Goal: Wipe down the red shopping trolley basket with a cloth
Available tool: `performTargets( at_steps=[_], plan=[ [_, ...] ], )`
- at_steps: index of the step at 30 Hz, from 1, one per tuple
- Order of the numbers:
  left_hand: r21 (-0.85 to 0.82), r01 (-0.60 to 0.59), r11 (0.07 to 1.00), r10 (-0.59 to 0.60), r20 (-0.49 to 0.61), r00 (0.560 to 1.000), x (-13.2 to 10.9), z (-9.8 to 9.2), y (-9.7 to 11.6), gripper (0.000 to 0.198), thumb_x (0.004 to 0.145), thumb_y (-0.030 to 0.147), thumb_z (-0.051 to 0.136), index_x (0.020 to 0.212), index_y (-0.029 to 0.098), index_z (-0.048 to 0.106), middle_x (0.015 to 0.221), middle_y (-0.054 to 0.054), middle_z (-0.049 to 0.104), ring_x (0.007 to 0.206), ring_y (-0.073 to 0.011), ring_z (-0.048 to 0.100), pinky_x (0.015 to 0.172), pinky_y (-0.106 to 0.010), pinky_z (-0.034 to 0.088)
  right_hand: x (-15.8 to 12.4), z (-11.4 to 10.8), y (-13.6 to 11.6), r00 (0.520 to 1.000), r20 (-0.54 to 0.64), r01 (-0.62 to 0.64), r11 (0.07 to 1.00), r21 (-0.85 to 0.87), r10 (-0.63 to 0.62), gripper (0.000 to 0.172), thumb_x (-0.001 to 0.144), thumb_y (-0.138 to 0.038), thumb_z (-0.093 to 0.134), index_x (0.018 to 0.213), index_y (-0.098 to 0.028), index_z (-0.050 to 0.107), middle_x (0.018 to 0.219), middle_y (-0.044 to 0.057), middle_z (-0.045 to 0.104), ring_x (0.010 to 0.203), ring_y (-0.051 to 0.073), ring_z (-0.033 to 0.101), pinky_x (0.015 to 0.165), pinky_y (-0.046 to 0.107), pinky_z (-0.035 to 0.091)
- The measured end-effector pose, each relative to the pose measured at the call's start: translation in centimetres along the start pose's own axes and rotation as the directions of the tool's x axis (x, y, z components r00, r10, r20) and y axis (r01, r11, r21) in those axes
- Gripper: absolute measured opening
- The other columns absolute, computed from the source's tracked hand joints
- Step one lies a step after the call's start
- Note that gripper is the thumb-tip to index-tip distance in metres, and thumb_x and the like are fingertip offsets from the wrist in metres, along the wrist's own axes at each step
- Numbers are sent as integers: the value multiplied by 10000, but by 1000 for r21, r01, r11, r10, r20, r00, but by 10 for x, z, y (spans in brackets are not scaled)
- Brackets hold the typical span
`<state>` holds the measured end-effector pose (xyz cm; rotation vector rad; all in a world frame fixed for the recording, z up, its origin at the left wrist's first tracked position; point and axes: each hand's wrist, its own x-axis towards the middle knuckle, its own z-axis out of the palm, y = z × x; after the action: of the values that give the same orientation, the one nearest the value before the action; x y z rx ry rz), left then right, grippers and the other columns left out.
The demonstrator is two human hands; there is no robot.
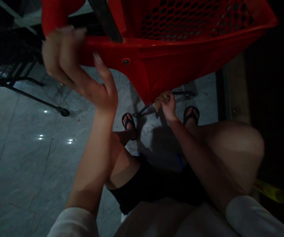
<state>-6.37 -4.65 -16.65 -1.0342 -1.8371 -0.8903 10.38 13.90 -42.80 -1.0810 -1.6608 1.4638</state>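
Observation:
A red plastic basket (181, 56) with a perforated wall fills the top of the view, tilted above my legs. My left hand (75, 67), blurred, lies against its thick rim near a metal bolt (125, 62), with the fingers spread around the edge. Whether that hand grips the rim is unclear. Lower down, my right hand (168, 106) pinches a crumpled tan scrap (161, 101) beneath the basket's lowest corner. A thin metal rod (144, 110) runs just behind that hand.
A black strap (104, 16) crosses the basket. Dark wire racking (8, 49) on a black stand stands at the left above a polished stone floor (20, 171). My feet wear black flip-flops (129, 125). A beige wall edge (234, 85) and a yellow object (272, 192) lie at the right.

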Motion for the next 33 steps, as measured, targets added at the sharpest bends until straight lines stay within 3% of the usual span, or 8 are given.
performTargets(
  at_steps=[1, 4, 8, 10, 16, 21, 29, 33],
  plan=[
    [-16, -131, 991, 125, -198, 972, -9, -2, 14, 380, 1094, 456, 364, 1427, 335, 499, 1347, -41, 619, 1474, -275, 540, 1321, -556, 376, 1, -2, -1, 1000, 1, -8, 1000, 6, 8, 428, 712, -228, 647, 1131, -263, 568, 1131, 36, 673, 1091, 214, 666, 1105, 454, 531],
    [-99, -422, 901, 430, 73, 900, -40, 5, 43, 394, 1063, 261, 458, 1424, 364, 575, 1288, 2, 747, 1342, -184, 678, 1298, -408, 449, 8, -11, -8, 999, -50, -7, 1000, 6, 7, 445, 717, -209, 639, 1151, -249, 555, 1161, 57, 681, 1098, 222, 670, 1119, 461, 521],
    [-347, -493, 798, 588, 625, 514, -73, 35, 57, 524, 1083, 166, 389, 1587, 212, 525, 1597, -49, 618, 1570, -179, 481, 1354, -382, 379, 15, -21, -19, 991, -127, 53, 999, -12, -54, 463, 754, -169, 614, 1210, -218, 547, 1255, 115, 677, 1166, 234, 661, 1152, 465, 504],
    [-373, -430, 822, 550, 716, 429, -86, 52, 59, 564, 1075, 123, 352, 1623, 141, 485, 1682, -86, 513, 1616, -198, 402, 1363, -397, 364, 12, -19, -23, 993, -95, 73, 997, -8, -74, 447, 749, -154, 609, 1189, -221, 563, 1235, 105, 693, 1137, 229, 674, 1126, 450, 529],
    [-286, -272, 919, 392, 748, 535, -102, 74, 74, 667, 1058, 91, 279, 1724, 136, 294, 1765, -85, 347, 1655, -198, 304, 1382, -397, 313, -6, -9, -26, 975, 200, 87, 995, 38, -93, 406, 698, -137, 604, 1089, -244, 625, 1154, 61, 747, 1060, 223, 690, 1054, 430, 576],
    [-172, -114, 979, 203, 714, 670, -98, 66, 86, 765, 1016, 89, 341, 1757, 157, 163, 1796, -103, 252, 1690, -235, 183, 1394, -468, 259, 5, -23, -21, 988, -126, 93, 996, -10, -94, 435, 740, -133, 572, 1166, -220, 605, 1201, 89, 709, 1139, 225, 671, 1129, 442, 527],
    [-161, -114, 980, 197, 770, 607, -108, 76, 81, 687, 1081, 148, 282, 1758, 168, 165, 1810, -96, 198, 1695, -187, 156, 1401, -415, 183, -9, 0, -20, 985, 57, 163, 985, 51, -166, 380, 726, -139, 610, 1091, -243, 635, 1096, 43, 723, 1019, 225, 695, 1024, 429, 585],
    [-156, -142, 977, 210, 767, 606, -108, 75, 77, 725, 1069, 126, 314, 1764, 177, 113, 1816, -81, 172, 1695, -200, 158, 1399, -408, 188, 5, -15, -29, 973, -12, 229, 971, 64, -228, 367, 742, -140, 620, 1088, -252, 665, 1095, 28, 728, 1041, 223, 700, 1028, 415, 580]
  ],
)
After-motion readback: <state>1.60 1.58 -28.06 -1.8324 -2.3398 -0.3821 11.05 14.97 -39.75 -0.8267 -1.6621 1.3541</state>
